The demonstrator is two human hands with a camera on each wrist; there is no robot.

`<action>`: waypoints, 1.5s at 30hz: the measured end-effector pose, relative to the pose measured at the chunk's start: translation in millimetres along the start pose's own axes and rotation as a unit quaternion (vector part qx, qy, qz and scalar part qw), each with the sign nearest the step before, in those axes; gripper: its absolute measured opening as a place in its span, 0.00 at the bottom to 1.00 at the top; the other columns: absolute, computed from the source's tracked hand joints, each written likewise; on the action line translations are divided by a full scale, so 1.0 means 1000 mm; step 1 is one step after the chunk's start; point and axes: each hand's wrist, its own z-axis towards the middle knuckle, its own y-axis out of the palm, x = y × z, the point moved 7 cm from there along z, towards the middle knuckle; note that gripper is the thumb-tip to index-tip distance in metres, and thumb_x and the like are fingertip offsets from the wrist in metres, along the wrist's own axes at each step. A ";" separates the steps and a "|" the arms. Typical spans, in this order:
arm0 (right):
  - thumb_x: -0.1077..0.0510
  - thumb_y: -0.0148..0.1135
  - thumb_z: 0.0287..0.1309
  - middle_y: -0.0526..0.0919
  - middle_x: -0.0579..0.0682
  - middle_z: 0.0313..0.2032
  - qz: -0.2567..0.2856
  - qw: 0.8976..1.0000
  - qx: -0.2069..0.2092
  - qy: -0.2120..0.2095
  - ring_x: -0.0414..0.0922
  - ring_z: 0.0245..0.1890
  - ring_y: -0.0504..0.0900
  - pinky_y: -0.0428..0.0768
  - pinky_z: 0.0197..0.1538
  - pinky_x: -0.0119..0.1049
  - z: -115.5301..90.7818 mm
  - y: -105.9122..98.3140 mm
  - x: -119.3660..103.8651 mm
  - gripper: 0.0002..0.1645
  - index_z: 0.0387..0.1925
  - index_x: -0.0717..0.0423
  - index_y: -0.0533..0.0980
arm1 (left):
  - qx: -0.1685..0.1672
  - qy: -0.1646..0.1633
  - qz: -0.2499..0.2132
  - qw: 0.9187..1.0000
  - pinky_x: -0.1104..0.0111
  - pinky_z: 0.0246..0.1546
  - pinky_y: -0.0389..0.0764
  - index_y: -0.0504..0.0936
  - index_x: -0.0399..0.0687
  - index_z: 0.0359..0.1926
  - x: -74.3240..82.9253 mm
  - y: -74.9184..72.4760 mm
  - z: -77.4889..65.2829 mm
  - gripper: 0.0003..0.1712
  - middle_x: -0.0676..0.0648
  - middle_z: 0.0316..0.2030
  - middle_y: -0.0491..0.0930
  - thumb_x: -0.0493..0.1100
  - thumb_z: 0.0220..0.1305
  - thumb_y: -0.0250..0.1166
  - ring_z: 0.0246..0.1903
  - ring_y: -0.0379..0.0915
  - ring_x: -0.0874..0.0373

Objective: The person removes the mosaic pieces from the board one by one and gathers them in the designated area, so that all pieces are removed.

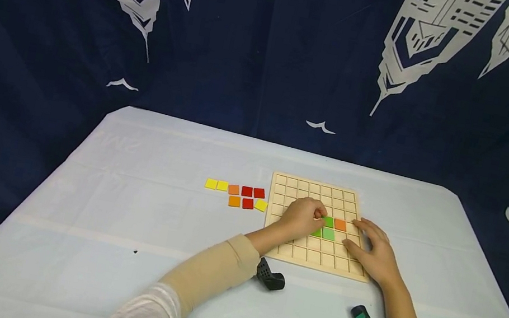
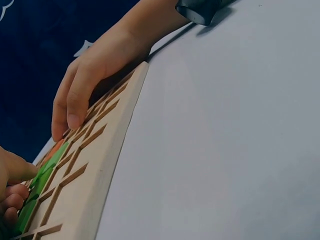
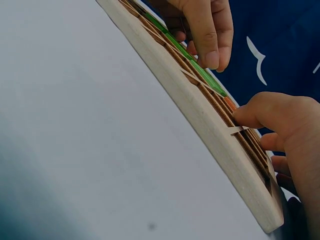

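A square wooden grid board (image 1: 296,185) lies on the table with colored square tiles in its middle cells. My left hand (image 1: 301,217) reaches over it, fingers curled, thumb and fingertips pinching at a green tile (image 1: 328,221); the fingers partly hide that spot. Below sit a light green tile (image 1: 328,234) and another green tile (image 1: 317,233), partly covered by the hand. An orange tile (image 1: 340,225) fills the cell to the right. At the board's right edge, my right hand (image 1: 377,254) rests with thumb and fingers spread, holding no tile; its thumb lies over the cells.
Left of the board lie loose tiles: yellow tiles (image 1: 216,185), orange tiles (image 1: 234,201), and red tiles (image 1: 253,192). Black wrist devices (image 1: 270,277) are on both forearms. A dark blue curtain (image 1: 262,58) with white prints hangs behind the white table (image 1: 124,204).
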 end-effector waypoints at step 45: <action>0.48 0.65 0.59 0.60 0.67 0.68 0.002 1.000 0.007 -0.002 0.69 0.69 0.52 0.54 0.61 0.71 0.001 0.001 0.002 0.38 0.64 0.66 0.68 | -0.025 0.000 0.053 0.998 0.79 0.36 0.68 0.80 0.47 0.45 0.004 0.005 0.007 0.11 0.57 0.33 0.76 0.43 0.62 0.69 0.33 0.70 0.67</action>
